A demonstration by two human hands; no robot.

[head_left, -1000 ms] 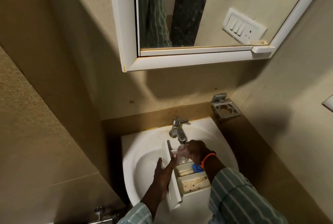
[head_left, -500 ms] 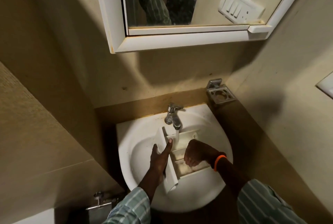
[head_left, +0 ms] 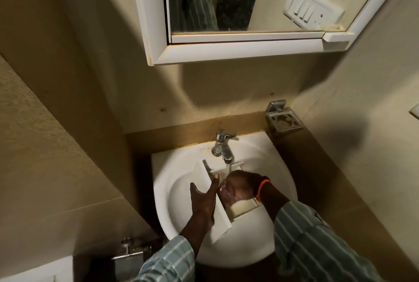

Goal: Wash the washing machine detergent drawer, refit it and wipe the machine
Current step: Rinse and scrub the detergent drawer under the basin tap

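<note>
The white detergent drawer (head_left: 221,220) lies tilted in the white basin (head_left: 163,168) under the chrome tap (head_left: 222,145). A thin stream of water (head_left: 227,168) runs into its far compartments. My left hand (head_left: 203,197) grips the drawer's front panel, with the thumb on the outer face and the fingers stretched along the inner side. My right hand (head_left: 240,187), with an orange band at the wrist, is curled down into the middle compartment under the stream. Something wet and glossy shows at its fingertips. Whether it holds anything is not visible.
A white-framed mirror cabinet (head_left: 226,50) hangs on the wall above the basin. A chrome holder (head_left: 284,119) is fixed to the wall at the right of the tap. Tiled walls close in on both sides. A metal fitting (head_left: 128,252) sits low on the left.
My right hand moved from the tap end down into the drawer, then back under the stream. The blue insert seen earlier is now hidden. My left hand kept its hold.
</note>
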